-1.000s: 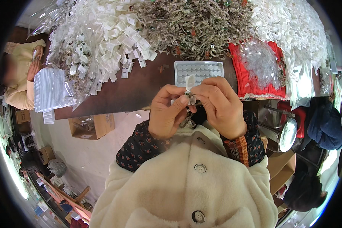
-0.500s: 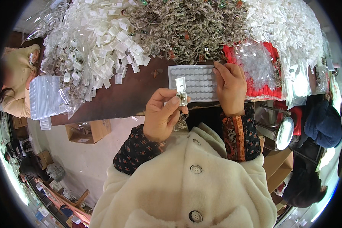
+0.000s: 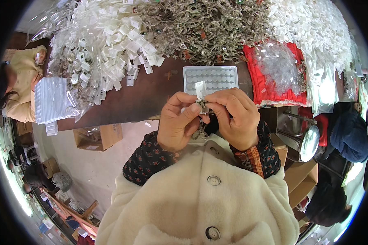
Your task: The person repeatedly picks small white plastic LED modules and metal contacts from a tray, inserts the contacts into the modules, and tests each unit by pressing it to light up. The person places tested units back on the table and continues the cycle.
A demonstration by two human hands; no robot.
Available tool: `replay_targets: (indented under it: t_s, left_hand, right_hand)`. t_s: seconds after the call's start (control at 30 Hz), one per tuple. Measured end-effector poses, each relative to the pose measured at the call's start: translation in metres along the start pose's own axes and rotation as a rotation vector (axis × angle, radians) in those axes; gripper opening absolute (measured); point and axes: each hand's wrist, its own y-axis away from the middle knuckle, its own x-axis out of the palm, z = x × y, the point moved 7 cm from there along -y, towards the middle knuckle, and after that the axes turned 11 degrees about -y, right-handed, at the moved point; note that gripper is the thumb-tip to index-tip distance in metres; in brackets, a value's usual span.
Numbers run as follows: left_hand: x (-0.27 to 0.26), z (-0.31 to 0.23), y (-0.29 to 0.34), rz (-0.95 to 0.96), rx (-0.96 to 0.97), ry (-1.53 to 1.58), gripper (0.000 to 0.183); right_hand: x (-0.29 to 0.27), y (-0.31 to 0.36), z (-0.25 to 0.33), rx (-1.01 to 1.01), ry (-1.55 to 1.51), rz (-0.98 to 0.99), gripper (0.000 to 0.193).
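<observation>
Clock centred on the small white case [image 3: 200, 87], which is held in front of the chest, its lid raised towards 12. At 9: stack of ribbed white trays [image 3: 52, 97]. At 8, lower: open cardboard box [image 3: 111, 136]. At 10: heap of white plastic pieces [image 3: 126, 43]. At 7: left hand [image 3: 176, 127], thumb and fingers pinching the case. At 6, below the fingertips: small coil of clear wire [image 3: 199, 134]. At 12: heap of coiled wires [image 3: 204, 30]; nearer, pale tray with round cells [image 3: 234, 73]. At 4: right hand [image 3: 238, 119], thumb and forefinger bent against the case's right side; cannot tell whether gripping. Between 2 and 3: red bag [image 3: 250, 67] under clear plastic pieces [image 3: 274, 67].
</observation>
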Motion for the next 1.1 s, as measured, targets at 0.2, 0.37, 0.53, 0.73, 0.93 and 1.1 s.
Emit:
replay_targets:
  t_s: [0.2, 0.37, 0.53, 0.73, 0.93, 1.1]
  left_hand:
    - [-0.003, 0.005, 0.007, -0.079, -0.045, -0.034, 0.013]
    - [0.001, 0.002, 0.010, 0.023, -0.024, 0.108, 0.011]
    - [0.008, 0.010, 0.016, 0.009, -0.131, -0.038, 0.013]
    - [0.017, 0.012, 0.021, -0.001, -0.119, -0.012, 0.020]
    - [0.023, 0.015, 0.025, 0.120, -0.107, 0.063, 0.018]
    - [0.019, 0.025, 0.033, 0.067, -0.139, 0.085, 0.019]
  right_hand:
    - [0.000, 0.006, 0.004, 0.001, -0.085, 0.074, 0.023]
    - [0.001, 0.011, 0.012, 0.007, -0.172, 0.063, 0.031]
    - [0.015, 0.028, -0.034, 0.749, -0.932, -0.031, 0.024]
    - [0.000, 0.026, -0.006, 0.187, -0.600, -0.070, 0.017]
    - [-0.005, 0.028, 0.007, -0.086, -0.573, 0.027, 0.026]
    - [-0.005, 0.029, 0.013, -0.178, -0.442, -0.006, 0.030]
